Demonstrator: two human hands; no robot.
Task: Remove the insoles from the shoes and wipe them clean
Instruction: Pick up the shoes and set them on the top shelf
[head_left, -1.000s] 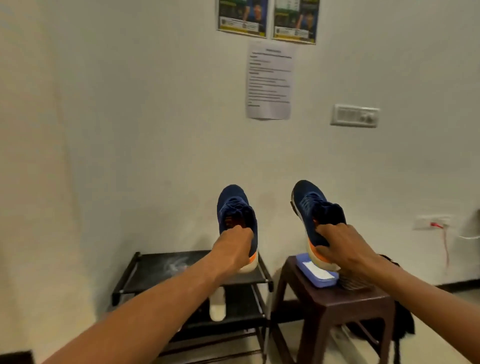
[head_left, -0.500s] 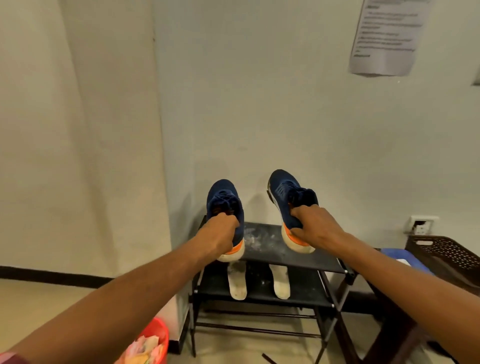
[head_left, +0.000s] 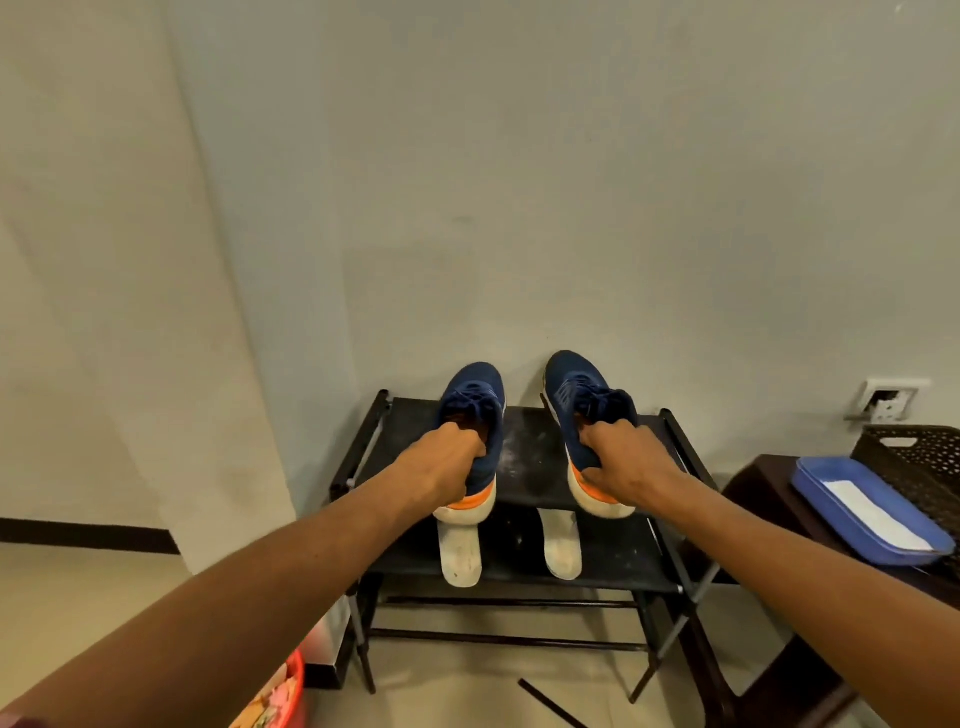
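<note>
Insoles (head_left: 460, 553), white and already out, were seen lying side by side on the lower shelf of the black shoe rack (head_left: 524, 452). Each navy shoe was gripped at its collar: the left shoe (head_left: 478, 395) by the left hand (head_left: 447, 462), the right shoe (head_left: 571, 384) by the right hand (head_left: 623, 462), fingers curled inside. The shoes were judged best set flat on the top shelf, soles down, before the insoles were taken up for wiping.

The left shoe (head_left: 475, 410) and right shoe (head_left: 574, 397) are navy blue, with orange heel bands above white soles. The left insole (head_left: 460, 553) and right insole (head_left: 561, 545) are off-white, speckled with dirt. The shoe rack (head_left: 524, 452) is black, the tray (head_left: 821, 470) blue.
</note>
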